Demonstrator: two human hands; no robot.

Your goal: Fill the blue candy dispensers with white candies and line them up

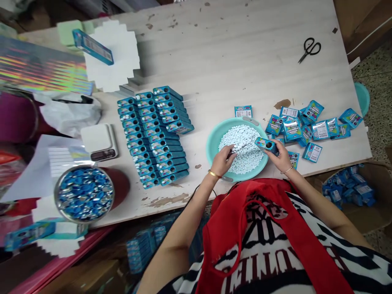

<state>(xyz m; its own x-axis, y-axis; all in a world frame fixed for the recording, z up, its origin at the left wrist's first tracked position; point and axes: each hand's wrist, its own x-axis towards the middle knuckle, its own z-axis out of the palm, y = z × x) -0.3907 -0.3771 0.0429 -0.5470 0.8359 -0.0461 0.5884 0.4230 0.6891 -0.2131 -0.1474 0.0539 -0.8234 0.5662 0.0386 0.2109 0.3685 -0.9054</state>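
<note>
A turquoise basin (211, 141) holds many small white candies (245, 163). My left hand (223, 161) is over the left part of the basin, its thumb and fingers pinched together close to the candies; what they hold, if anything, is too small to make out. My right hand (280, 158) grips a small blue candy box (265, 144) above the basin's right side. The box is tilted, and a dark round hole shows in its end. Left of the basin, several blue boxes (171, 159) stand in packed rows with holes facing up, some with white candies on top.
Blue candy packets (292, 130) lie scattered right of the basin. Black scissors (310, 50) rest at the far right. At left are a pot of blue-and-silver pieces (85, 194), a small scale (99, 141) and stacked white sheets (113, 49). An open carton (379, 196) sits below the table.
</note>
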